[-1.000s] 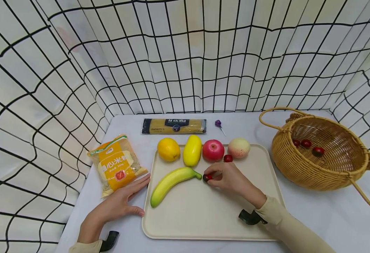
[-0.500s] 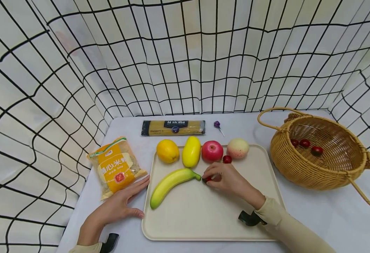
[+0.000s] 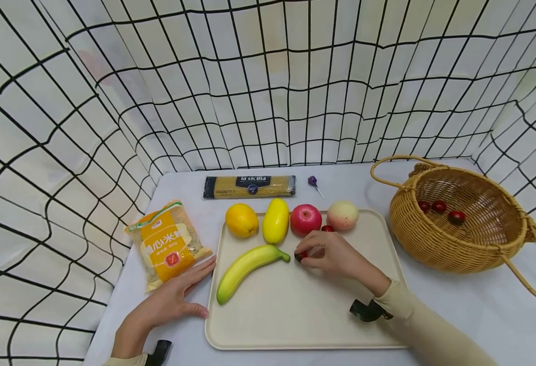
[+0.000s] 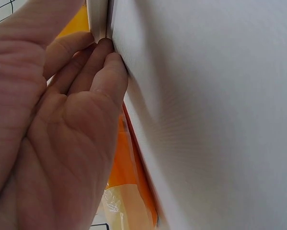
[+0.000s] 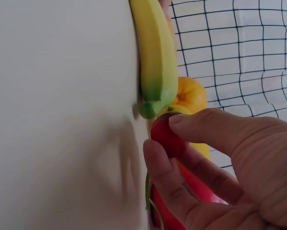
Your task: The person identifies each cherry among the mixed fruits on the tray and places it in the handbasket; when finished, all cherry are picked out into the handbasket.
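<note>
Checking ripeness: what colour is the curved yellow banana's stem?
The stem is green, clearest in the right wrist view.

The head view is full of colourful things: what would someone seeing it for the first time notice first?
Probably the large wicker basket on the right, with red cherries inside it. Next, perhaps, the long yellow-green banana lying on the left part of the tray. Just off its stem end, the right hand pinches a small dark red cherry.
</note>
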